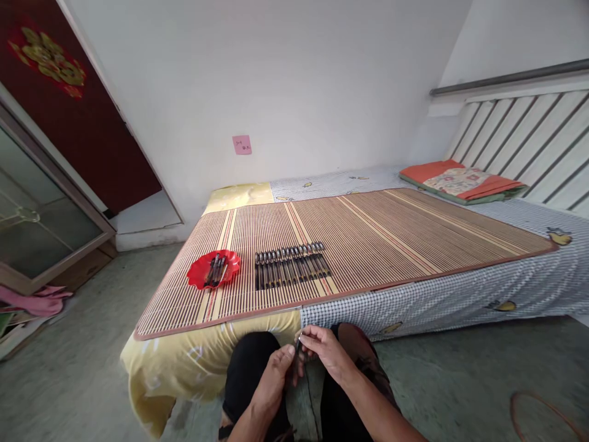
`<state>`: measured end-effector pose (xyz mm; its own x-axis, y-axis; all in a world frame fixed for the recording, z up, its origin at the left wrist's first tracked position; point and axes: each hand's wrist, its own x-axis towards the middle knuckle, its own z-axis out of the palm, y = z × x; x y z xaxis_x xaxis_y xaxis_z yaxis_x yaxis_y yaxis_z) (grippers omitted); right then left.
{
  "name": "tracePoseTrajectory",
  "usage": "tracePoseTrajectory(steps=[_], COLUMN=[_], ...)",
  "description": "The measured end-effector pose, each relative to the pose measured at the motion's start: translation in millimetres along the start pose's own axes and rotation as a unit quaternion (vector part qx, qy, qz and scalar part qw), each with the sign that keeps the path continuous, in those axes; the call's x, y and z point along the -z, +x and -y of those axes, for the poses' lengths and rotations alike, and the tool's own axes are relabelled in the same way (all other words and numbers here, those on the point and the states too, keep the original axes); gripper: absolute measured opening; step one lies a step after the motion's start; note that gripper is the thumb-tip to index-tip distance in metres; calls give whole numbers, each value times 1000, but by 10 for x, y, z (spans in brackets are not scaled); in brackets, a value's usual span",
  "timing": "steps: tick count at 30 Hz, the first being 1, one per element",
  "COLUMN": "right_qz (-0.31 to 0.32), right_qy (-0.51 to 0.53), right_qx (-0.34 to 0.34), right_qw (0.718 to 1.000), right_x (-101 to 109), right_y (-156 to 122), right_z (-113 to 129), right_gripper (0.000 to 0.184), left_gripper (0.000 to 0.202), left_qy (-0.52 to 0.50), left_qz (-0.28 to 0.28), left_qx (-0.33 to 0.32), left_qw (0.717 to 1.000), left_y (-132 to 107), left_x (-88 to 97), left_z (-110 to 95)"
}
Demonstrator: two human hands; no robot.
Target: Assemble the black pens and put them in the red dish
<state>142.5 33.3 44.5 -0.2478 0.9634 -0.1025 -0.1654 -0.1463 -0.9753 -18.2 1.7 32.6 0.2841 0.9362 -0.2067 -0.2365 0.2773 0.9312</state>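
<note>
Low between my knees, my left hand [275, 374] and my right hand [326, 351] meet around a slim dark pen [298, 345]. The left thumb and fingers grip its lower part, while the right fingertips pinch its upper end, where a small bright spot shows. My fingers cover much of it. On the bamboo mat beyond, several similar dark pens [291, 270] lie side by side in a neat row. To their left sits a red scalloped dish [193, 274] with several more pens [215, 270] in it.
The bamboo mat [368, 245] covers a low bed with a yellow and checked sheet [414, 307]. A folded orange quilt [460, 181] lies at the far right by a slatted headboard [534, 135]. A pink note [242, 145] is on the wall. A glass-fronted cabinet [37, 209] stands left.
</note>
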Motion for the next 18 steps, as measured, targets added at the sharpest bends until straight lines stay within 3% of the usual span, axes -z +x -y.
tracePoseTrajectory(steps=[6, 14, 18], right_qz=[16, 12, -25], right_qy=[37, 140, 153], right_qx=[-15, -50, -52], right_qw=[999, 989, 987], right_x=[3, 9, -1], right_y=[-19, -40, -30], right_z=[-11, 5, -19], right_gripper=[46, 42, 44], left_gripper=[50, 53, 50], left_qy=[-24, -47, -55], left_qz=[-25, 7, 27], left_qx=[6, 64, 66], left_qw=[999, 997, 996], left_y=[-29, -39, -45], left_x=[-37, -37, -31], left_z=[-45, -89, -79])
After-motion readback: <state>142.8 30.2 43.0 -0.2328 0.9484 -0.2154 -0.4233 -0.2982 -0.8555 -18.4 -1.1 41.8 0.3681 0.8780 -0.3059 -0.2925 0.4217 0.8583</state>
